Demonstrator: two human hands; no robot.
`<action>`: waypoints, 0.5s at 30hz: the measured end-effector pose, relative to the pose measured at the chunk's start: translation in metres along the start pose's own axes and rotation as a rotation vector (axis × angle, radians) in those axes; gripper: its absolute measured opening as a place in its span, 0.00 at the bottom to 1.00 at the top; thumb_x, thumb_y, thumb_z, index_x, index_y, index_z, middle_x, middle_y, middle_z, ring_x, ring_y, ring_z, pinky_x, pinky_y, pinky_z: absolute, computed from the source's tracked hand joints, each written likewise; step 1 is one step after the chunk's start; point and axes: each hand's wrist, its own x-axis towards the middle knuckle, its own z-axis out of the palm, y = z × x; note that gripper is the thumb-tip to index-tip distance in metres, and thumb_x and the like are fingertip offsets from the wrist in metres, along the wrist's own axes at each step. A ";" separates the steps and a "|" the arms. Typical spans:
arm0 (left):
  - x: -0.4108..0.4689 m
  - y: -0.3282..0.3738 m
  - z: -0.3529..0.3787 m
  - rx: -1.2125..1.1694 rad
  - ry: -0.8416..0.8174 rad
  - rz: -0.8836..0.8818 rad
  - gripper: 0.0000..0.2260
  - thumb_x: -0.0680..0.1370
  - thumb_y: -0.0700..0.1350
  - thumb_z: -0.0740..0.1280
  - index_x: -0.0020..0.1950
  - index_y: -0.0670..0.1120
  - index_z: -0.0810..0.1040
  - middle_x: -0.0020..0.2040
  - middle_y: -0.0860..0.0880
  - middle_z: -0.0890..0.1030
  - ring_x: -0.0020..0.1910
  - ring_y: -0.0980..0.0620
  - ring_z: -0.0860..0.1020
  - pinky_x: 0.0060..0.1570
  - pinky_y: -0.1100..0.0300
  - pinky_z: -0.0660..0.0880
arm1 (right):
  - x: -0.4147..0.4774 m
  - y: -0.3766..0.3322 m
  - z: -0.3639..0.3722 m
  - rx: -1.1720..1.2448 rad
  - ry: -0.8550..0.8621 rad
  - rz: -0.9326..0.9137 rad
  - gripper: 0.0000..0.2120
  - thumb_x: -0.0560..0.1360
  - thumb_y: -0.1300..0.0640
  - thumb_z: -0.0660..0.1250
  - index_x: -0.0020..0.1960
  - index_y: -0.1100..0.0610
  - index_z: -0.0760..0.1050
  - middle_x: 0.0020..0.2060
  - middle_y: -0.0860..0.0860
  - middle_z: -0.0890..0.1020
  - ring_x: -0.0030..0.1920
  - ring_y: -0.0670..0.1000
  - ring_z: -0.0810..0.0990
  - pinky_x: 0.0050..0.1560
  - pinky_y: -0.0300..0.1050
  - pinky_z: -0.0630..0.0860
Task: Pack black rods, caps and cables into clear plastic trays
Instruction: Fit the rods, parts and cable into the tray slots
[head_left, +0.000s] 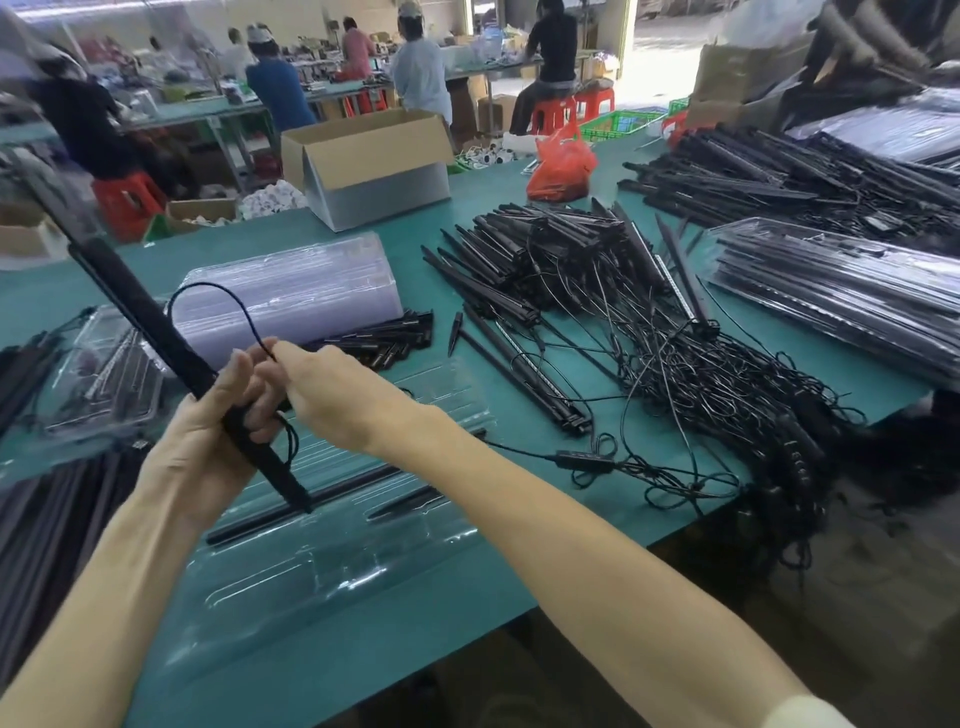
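Black rod (150, 325) up off the table, tilted, gripped near its lower end by left hand (202, 447), fingers curled round it, right above the open clear tray (291, 577). Just beside it, right hand (337, 395), fingertips pinching a thin cable (208, 285) that loops up by the rod.

Inside the tray: one long rod (353, 487) lying in a slot, plus a short black spike (410, 505) close by. Behind the tray, stack of empty trays (291, 291). Left of the tray, a second tray (98, 374) with rods and some cable in it. Right of the tray, big messy pile of rods and cables (597, 291), and further right, filled trays (831, 296) stacked up. Way behind, open cardboard box (363, 161), can't tell what's in it.
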 end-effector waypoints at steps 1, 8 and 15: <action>0.000 0.000 0.000 0.008 0.030 -0.008 0.07 0.79 0.51 0.68 0.46 0.50 0.83 0.34 0.57 0.71 0.28 0.60 0.64 0.27 0.68 0.59 | -0.001 0.003 0.001 -0.011 -0.003 0.009 0.12 0.85 0.58 0.55 0.59 0.65 0.71 0.49 0.68 0.81 0.46 0.68 0.80 0.42 0.53 0.71; 0.005 0.012 -0.012 -0.208 0.117 0.001 0.10 0.83 0.50 0.64 0.44 0.52 0.80 0.31 0.56 0.61 0.27 0.60 0.63 0.26 0.70 0.60 | -0.015 0.023 0.008 -0.059 0.024 0.053 0.17 0.86 0.51 0.54 0.52 0.63 0.74 0.45 0.62 0.83 0.42 0.65 0.80 0.46 0.59 0.77; -0.004 -0.001 -0.002 -0.056 0.039 -0.033 0.14 0.78 0.53 0.68 0.58 0.48 0.84 0.32 0.56 0.60 0.27 0.60 0.62 0.26 0.71 0.62 | -0.010 0.014 0.016 -0.111 -0.168 0.073 0.09 0.83 0.59 0.56 0.51 0.60 0.73 0.50 0.63 0.81 0.47 0.63 0.79 0.44 0.51 0.72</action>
